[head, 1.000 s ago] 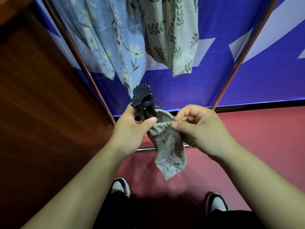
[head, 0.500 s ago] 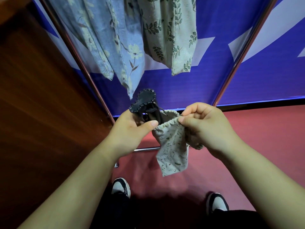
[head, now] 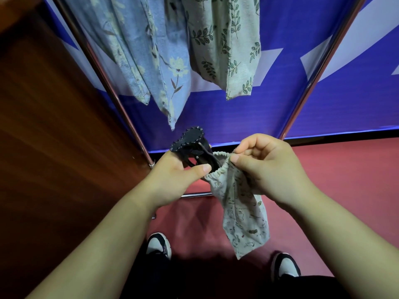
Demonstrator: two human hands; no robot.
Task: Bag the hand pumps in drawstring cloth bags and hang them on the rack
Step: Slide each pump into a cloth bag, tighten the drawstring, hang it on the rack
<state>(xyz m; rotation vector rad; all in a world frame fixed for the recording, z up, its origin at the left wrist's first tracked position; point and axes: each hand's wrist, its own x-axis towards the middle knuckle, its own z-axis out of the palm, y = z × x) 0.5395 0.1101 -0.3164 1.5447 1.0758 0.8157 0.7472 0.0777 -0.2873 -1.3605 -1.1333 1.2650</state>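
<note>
A black hand pump (head: 191, 145) with a studded oval foot plate pokes out of a pale printed drawstring cloth bag (head: 239, 210). My left hand (head: 172, 178) grips the pump at the bag's gathered mouth, thumb on the rim. My right hand (head: 265, 167) pinches the far side of the mouth. The pump's lower end sits inside the opening; the bag's limp body hangs down below my right hand. The metal rack's (head: 121, 104) slanted poles rise behind, its low crossbar partly hidden by my hands.
Two cloth bags hang on the rack above: a blue floral one (head: 155, 61) and a cream leaf-print one (head: 226, 46). A brown wooden panel (head: 54, 126) fills the left. A blue banner (head: 323, 93) stands behind, red floor (head: 334, 180) and my shoes (head: 158, 244) below.
The pump has tilted from upright to leaning left and sunk lower at the bag's mouth. The bag's body has swung right and hangs longer under my right hand.
</note>
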